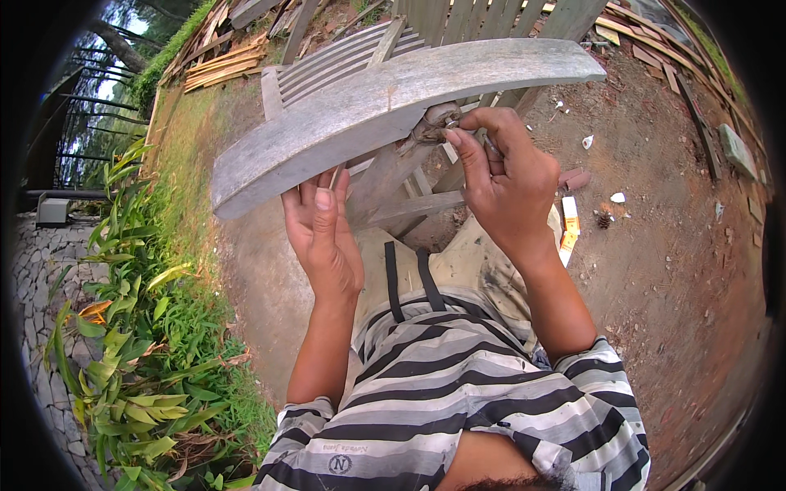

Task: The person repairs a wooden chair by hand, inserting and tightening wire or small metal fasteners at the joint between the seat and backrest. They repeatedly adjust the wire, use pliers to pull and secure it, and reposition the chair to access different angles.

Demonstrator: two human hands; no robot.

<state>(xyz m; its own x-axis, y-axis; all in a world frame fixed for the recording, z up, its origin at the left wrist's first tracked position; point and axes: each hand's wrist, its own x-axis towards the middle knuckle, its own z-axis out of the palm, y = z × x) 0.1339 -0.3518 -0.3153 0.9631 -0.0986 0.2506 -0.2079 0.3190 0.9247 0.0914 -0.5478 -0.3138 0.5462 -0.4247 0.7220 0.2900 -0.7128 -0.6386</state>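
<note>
Extends 2 bare forearms (323, 352), holds left hand (325, 237) with thumb uppermost and fingers partly hidden, pinches with right hand's (514, 176) thumb and forefinger.
</note>
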